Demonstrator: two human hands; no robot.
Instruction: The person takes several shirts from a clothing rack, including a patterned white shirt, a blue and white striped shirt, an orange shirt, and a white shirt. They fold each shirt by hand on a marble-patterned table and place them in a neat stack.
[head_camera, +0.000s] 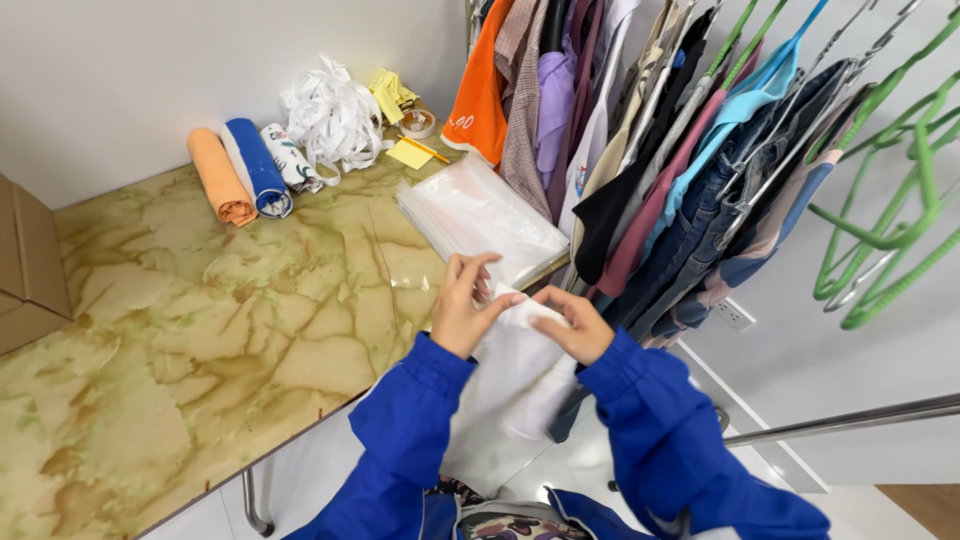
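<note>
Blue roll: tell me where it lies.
Head view, upper left: the blue roll lies on the table by the wall, between an orange roll and a patterned roll.

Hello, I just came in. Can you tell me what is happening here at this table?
A person in a blue jacket holds a white bag or cloth with both hands at the table's edge. The left hand and right hand pinch its top edge. Just beyond lies a stack of clear plastic bags on the marbled table. Three rolled cloths and a heap of white strips sit near the wall. A rack of hanging clothes stands on the right.
</note>
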